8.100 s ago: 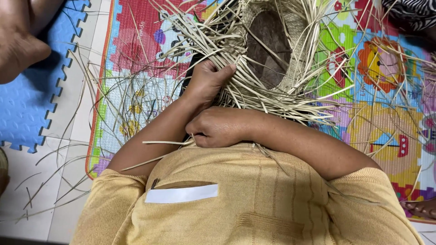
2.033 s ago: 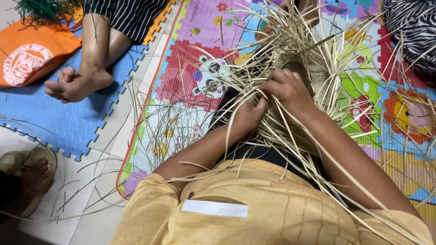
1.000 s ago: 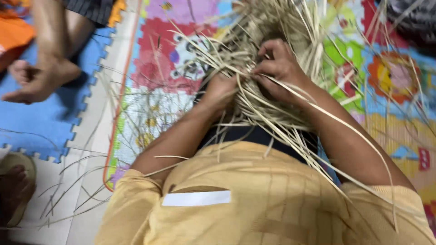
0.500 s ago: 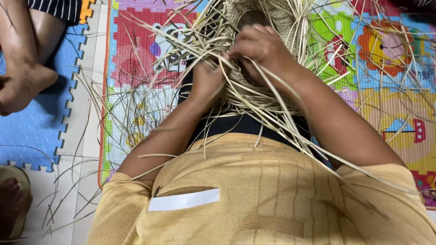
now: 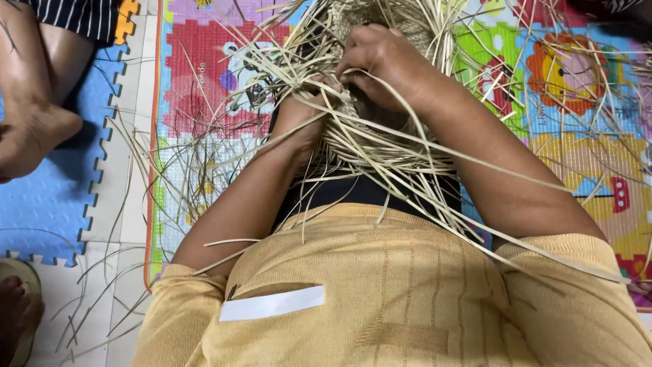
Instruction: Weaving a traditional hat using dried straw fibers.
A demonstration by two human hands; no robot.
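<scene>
The person's right hand lies over the near rim of a half-woven straw basket at the top of the view; its fingers curl shut around a few pale straw strands, pinching them against the weave. The left hand sits just beside it, lower and to the left; long strands cross over it and hide most of the fingers, so whether they are closed on the straw cannot be told, though the hand is plainly buried in the bundle and touching it. Both forearms run up from a mustard-yellow knitted top, whose chest carries a plain white rectangular patch; loose strands fan out from the basket across the arms and down over the top's right shoulder. The basket rests on a bright foam play mat with red, green and yellow panels; more loose straws lie scattered over the mat's left edge and the pale floor beside it. At the left, on a blue puzzle-edged mat, another person's bare foot rests, well apart from the working hands; a second foot shows at the lower left corner.
</scene>
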